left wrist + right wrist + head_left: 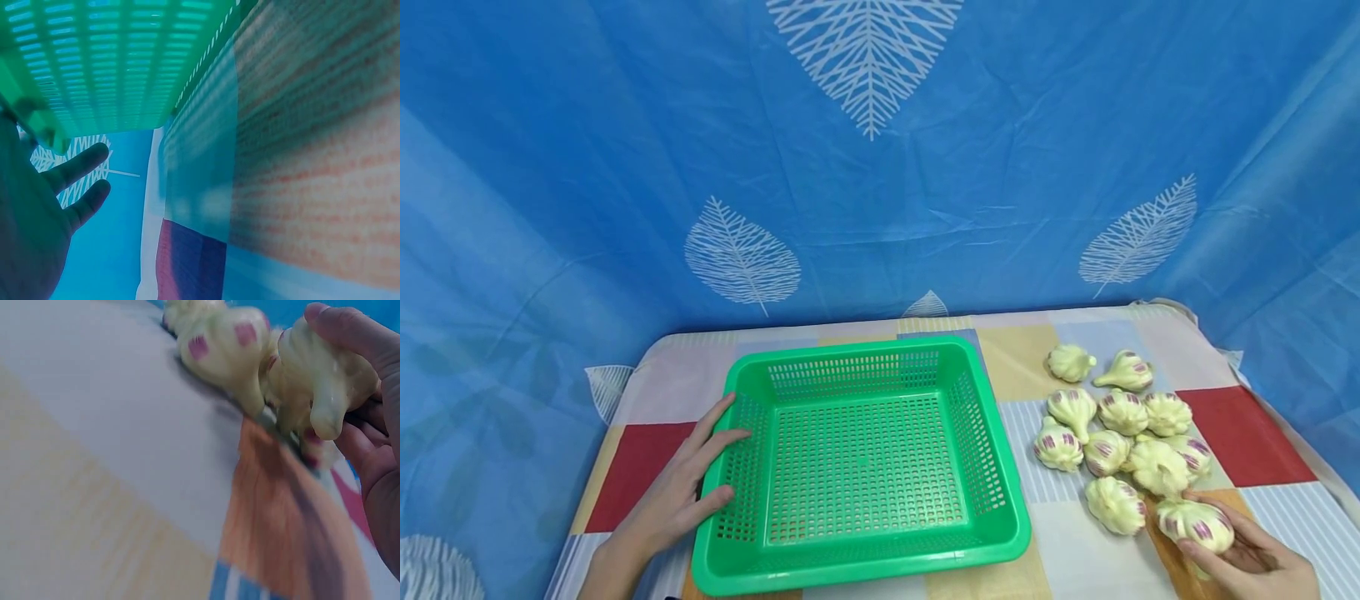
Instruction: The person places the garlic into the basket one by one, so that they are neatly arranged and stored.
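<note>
A green plastic basket (857,467) with slotted walls sits on the patterned cloth. My left hand (681,487) lies over its left rim, fingers straight and spread. From below in the left wrist view, two spread fingers of the left hand (59,194) show beside the basket's wall (119,69). At the lower right, my right hand (1258,546) grips a garlic bulb (1195,523), cream with purple patches, between thumb and fingers. The right wrist view shows the held bulb (328,387) with its stem toward the camera. Another garlic bulb (1116,505) lies just left of it.
Several more garlic bulbs (1123,412) form a loose cluster to the right of the basket. Farthest back are two bulbs, one a pale garlic bulb (1070,363). A blue curtain (880,217) with white leaf prints hangs behind the table (1240,437) and along its sides.
</note>
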Available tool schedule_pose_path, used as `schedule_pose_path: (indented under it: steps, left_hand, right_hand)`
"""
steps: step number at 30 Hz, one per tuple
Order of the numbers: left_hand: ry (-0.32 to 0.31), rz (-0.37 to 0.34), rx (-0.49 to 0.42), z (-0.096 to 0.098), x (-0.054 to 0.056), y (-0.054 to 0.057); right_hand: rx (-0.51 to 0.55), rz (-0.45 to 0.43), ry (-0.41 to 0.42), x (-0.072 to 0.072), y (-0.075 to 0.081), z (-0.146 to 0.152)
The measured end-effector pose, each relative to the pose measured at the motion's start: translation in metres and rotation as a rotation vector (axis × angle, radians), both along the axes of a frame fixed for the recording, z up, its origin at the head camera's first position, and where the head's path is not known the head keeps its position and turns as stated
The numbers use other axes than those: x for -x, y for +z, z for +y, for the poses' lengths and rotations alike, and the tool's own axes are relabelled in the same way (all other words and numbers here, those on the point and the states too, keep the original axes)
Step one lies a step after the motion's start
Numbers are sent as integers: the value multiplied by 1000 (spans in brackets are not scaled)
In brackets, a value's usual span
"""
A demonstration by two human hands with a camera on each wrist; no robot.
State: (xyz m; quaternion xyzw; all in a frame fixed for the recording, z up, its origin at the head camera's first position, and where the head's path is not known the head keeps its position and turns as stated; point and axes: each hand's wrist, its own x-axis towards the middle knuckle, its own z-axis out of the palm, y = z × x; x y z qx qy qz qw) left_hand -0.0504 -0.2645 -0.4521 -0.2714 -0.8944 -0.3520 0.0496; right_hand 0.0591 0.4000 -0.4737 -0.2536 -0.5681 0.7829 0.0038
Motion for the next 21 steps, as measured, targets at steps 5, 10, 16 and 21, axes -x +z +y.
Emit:
schedule_pose_path:
  steps: [5, 10, 16, 21]
  left_hand:
    - [4, -10, 1, 0, 0, 0]
    - [6, -14, -2, 1, -1, 0]
    - [15, -19, -6, 1, -2, -1]
    - [27, -19, 10, 2, -2, -2]
  right_hand:
    - [-497, 112, -19, 2, 14, -26]
    - [-624, 220, 86, 17, 25, -38]
    - [-531, 511, 308, 52, 41, -56]
    - [-561, 594, 423, 84, 53, -80]
